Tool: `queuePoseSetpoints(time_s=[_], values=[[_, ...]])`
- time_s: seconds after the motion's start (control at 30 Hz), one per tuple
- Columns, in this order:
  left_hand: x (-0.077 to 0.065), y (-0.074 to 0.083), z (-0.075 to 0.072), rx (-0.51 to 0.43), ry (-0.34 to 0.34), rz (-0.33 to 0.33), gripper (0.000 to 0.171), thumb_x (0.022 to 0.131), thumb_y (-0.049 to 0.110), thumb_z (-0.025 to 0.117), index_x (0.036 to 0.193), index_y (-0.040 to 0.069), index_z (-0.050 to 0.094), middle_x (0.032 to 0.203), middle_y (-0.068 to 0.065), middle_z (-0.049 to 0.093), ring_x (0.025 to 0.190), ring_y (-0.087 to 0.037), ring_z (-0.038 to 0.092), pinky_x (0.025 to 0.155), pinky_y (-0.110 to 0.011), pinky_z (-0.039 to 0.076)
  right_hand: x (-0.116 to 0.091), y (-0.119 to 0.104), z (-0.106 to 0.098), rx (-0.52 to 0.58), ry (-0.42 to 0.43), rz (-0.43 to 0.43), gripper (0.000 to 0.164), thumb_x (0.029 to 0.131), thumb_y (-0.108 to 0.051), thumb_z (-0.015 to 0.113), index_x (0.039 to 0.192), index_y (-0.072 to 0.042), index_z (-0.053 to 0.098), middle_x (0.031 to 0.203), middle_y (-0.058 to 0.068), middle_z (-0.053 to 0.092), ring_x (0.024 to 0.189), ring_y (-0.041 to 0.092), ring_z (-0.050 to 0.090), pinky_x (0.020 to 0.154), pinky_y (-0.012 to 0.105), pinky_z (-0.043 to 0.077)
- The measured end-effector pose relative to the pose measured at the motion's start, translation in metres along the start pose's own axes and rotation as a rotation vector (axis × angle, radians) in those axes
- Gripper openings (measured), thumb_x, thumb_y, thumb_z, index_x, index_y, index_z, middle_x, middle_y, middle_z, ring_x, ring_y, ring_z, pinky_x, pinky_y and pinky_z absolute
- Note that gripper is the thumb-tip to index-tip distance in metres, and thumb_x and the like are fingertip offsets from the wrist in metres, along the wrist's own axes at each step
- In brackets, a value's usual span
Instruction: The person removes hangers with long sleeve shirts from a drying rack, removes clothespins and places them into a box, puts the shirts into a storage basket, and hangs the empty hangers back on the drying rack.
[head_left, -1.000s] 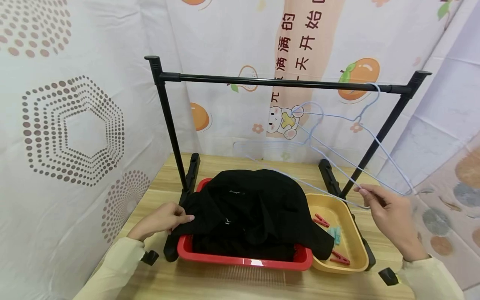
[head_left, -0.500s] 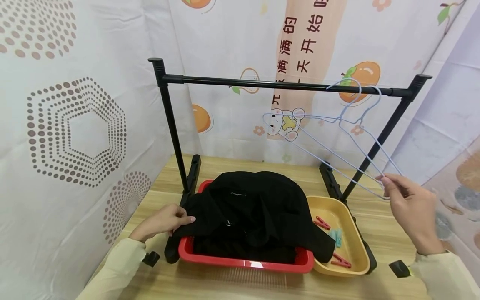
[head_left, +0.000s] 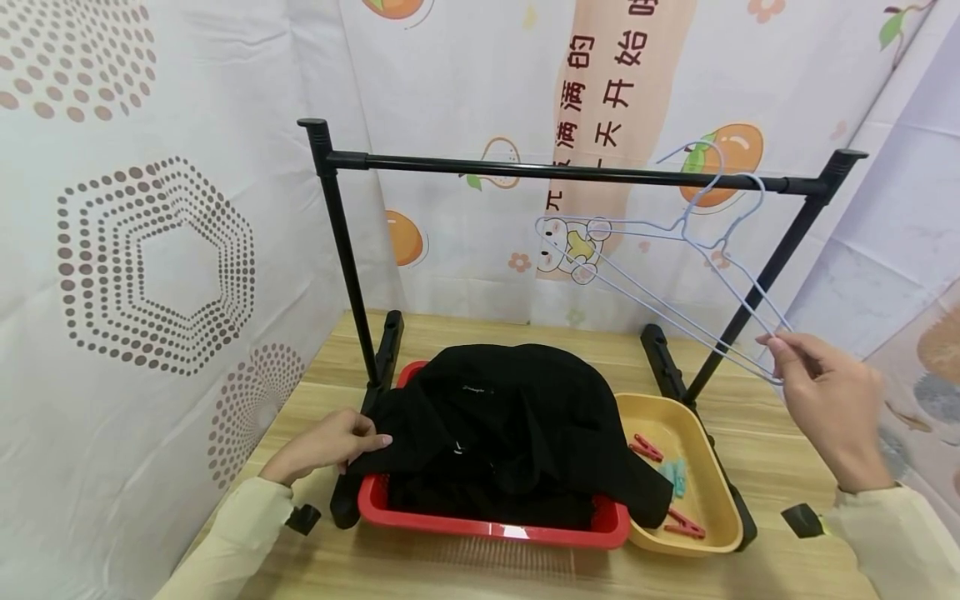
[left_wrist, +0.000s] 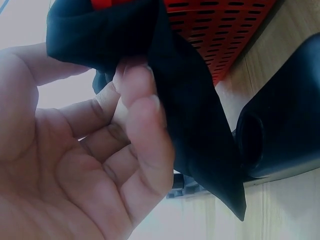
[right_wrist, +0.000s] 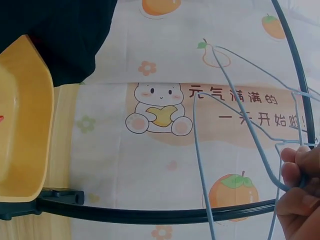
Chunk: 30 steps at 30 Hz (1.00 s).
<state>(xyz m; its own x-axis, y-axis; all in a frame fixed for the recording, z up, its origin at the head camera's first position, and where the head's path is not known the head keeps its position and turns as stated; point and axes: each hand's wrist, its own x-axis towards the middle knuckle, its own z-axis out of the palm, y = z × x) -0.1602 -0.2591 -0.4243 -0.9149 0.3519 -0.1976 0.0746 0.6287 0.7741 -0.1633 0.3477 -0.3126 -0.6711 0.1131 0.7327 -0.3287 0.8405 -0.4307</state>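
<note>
My right hand (head_left: 832,400) pinches one lower corner of a light blue wire hanger (right_wrist: 241,105). In the head view its hook stands at the height of the rack bar (head_left: 517,169), with the tip rising above it. A second light blue hanger (head_left: 762,196) hangs on the bar close behind. On the other side my left hand (head_left: 322,446) pinches the edge of a black garment (head_left: 517,417) with small pale lettering. The garment lies heaped in a red basket (head_left: 480,522). In the left wrist view a fold of black cloth (left_wrist: 185,110) droops beside the fingers.
A yellow tray (head_left: 716,500) with red and teal clothes pegs stands right of the basket; a garment sleeve overlaps its rim. The rack's black feet (head_left: 390,346) stand on the wooden table (head_left: 457,325). A printed curtain (head_left: 450,92) hangs behind.
My right hand has moved right and slightly up. The held hanger has swung up and right from below the bar, its hook now at bar height. My left hand stays at the garment.
</note>
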Motion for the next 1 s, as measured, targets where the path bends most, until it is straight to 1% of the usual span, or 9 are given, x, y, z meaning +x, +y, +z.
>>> queuePoseSetpoints(time_s=[0.23,0.47,0.57,0.63,0.7,0.77,0.83,0.9,1.0], values=[[0.001,0.003,-0.001,0.015,0.001,0.000,0.044,0.101,0.040,0.067,0.069,0.011,0.055,0.058,0.002,0.046,0.049,-0.019,0.048,0.051,-0.045,0.053,-0.006,0.005,0.000,-0.012,-0.075,0.026,0.018,0.101,-0.020,0.067,0.105,-0.010,0.081,0.065,-0.009,0.065,0.053,-0.008,0.049,0.051,0.015,0.035],[0.001,0.005,-0.002,0.006,-0.004,0.009,0.044,0.101,0.037,0.067,0.068,0.010,0.055,0.057,0.002,0.045,0.048,-0.017,0.045,0.049,-0.040,0.050,-0.014,0.015,0.005,0.011,-0.113,0.045,0.018,0.101,-0.021,0.069,0.108,-0.008,0.080,0.071,-0.014,0.065,0.060,-0.010,0.050,0.056,0.014,0.037],[0.000,0.004,-0.002,0.007,0.003,0.003,0.044,0.100,0.038,0.068,0.069,0.010,0.056,0.056,0.002,0.044,0.049,-0.016,0.044,0.050,-0.038,0.049,-0.020,0.020,0.010,-0.004,-0.147,0.051,0.019,0.099,-0.024,0.072,0.110,-0.009,0.079,0.085,-0.006,0.071,0.069,-0.016,0.049,0.060,0.011,0.037],[0.000,0.004,-0.002,0.005,0.020,-0.017,0.043,0.099,0.041,0.070,0.071,0.009,0.058,0.057,0.001,0.045,0.050,-0.015,0.044,0.051,-0.036,0.048,-0.026,0.024,0.013,-0.009,-0.219,0.053,0.022,0.100,-0.026,0.071,0.112,-0.008,0.078,0.098,0.005,0.073,0.073,-0.012,0.051,0.060,0.013,0.039],[0.000,0.002,-0.002,0.010,0.051,-0.033,0.043,0.097,0.044,0.072,0.075,0.008,0.060,0.059,0.001,0.047,0.050,-0.014,0.044,0.051,-0.035,0.046,-0.032,0.026,0.016,-0.014,-0.304,0.046,0.022,0.101,-0.027,0.070,0.107,-0.007,0.076,0.112,0.015,0.072,0.080,-0.001,0.061,0.060,0.015,0.043],[-0.002,0.000,-0.002,0.019,0.088,-0.054,0.043,0.094,0.046,0.074,0.079,0.008,0.062,0.061,0.000,0.048,0.050,-0.013,0.043,0.051,-0.032,0.044,-0.039,0.026,0.021,-0.029,-0.403,0.022,0.021,0.102,-0.027,0.068,0.105,-0.007,0.075,0.115,0.018,0.072,0.082,0.016,0.068,0.062,0.023,0.049],[-0.003,-0.002,-0.001,0.042,0.122,-0.065,0.044,0.092,0.048,0.076,0.084,0.007,0.062,0.064,-0.001,0.049,0.052,-0.014,0.044,0.051,-0.031,0.043,-0.047,0.023,0.027,-0.031,-0.485,-0.005,0.020,0.102,-0.024,0.068,0.102,-0.006,0.075,0.109,0.018,0.074,0.082,0.031,0.070,0.063,0.032,0.053],[-0.005,-0.005,-0.001,0.071,0.151,-0.078,0.046,0.091,0.050,0.077,0.091,0.007,0.060,0.067,-0.003,0.049,0.055,-0.015,0.045,0.052,-0.031,0.042,-0.055,0.018,0.035,-0.039,-0.569,-0.037,0.020,0.102,-0.024,0.068,0.103,-0.006,0.077,0.104,0.014,0.075,0.087,0.033,0.070,0.067,0.038,0.056],[-0.006,-0.007,0.000,0.094,0.178,-0.083,0.052,0.090,0.050,0.078,0.105,0.005,0.057,0.073,-0.005,0.050,0.060,-0.018,0.047,0.055,-0.033,0.042,-0.066,0.007,0.048,-0.011,-0.702,-0.052,0.023,0.103,-0.026,0.067,0.107,-0.006,0.077,0.094,0.003,0.074,0.080,0.021,0.065,0.067,0.036,0.053]])
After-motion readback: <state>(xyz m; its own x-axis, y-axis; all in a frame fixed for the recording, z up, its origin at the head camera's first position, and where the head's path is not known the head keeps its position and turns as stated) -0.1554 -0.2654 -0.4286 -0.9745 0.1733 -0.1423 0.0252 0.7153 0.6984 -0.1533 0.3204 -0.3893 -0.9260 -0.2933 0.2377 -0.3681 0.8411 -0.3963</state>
